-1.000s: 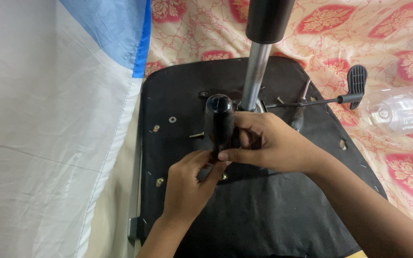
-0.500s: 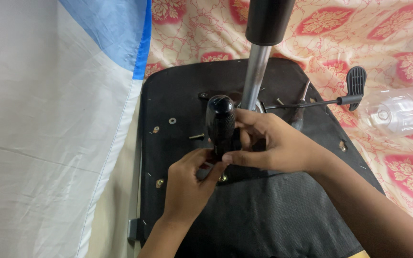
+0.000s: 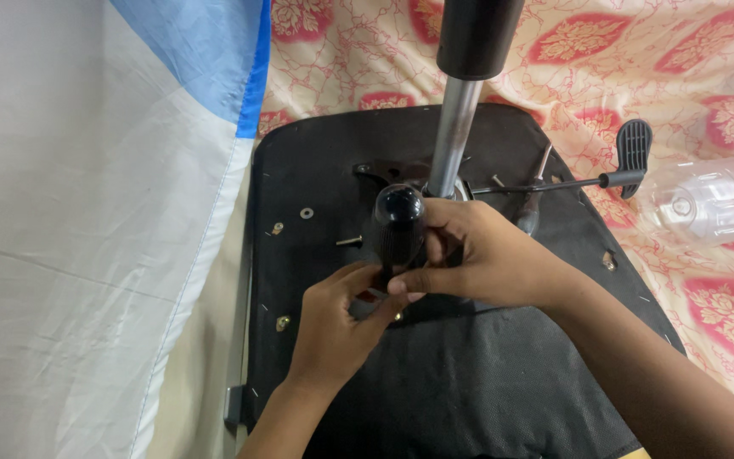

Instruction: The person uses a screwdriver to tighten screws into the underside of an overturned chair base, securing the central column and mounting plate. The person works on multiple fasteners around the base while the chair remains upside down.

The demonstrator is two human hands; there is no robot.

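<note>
Both hands together beside the steel column, my right hand clamped on the black screwdriver handle, my left hand probably pinching its base, over the upturned seat underside.

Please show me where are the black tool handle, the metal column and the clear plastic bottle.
black tool handle (image 3: 398, 223), head view, on its rounded top.
metal column (image 3: 454, 136), head view, on the shiny shaft.
clear plastic bottle (image 3: 711, 198), head view, on its body.

glossy black handle, shiny metal column
</note>
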